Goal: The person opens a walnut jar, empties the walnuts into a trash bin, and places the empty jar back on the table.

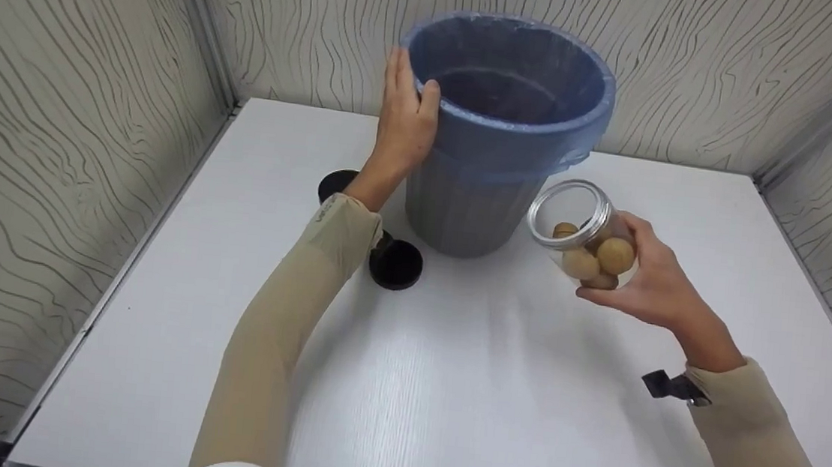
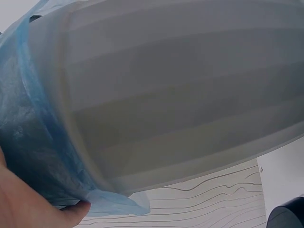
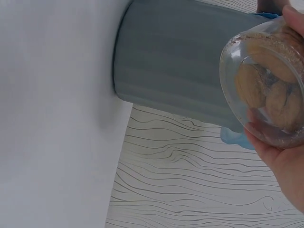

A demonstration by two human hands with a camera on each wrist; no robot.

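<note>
A clear jar without a lid is tilted above the table at the right, several walnuts inside it. My right hand grips the jar around its lower part, thumb on one side and fingers on the other. In the right wrist view the walnuts show through the jar's bottom. Left of the jar stands a grey bin with a blue bag folded over its rim. My left hand rests against the bag-covered rim on the left, its fingers straight; the left wrist view shows its thumb at the bag's edge.
Two black round objects lie near the bin's left side: one round black piece in front, another dark disc partly behind the left forearm. Wood-patterned panels enclose the white table at the back and sides.
</note>
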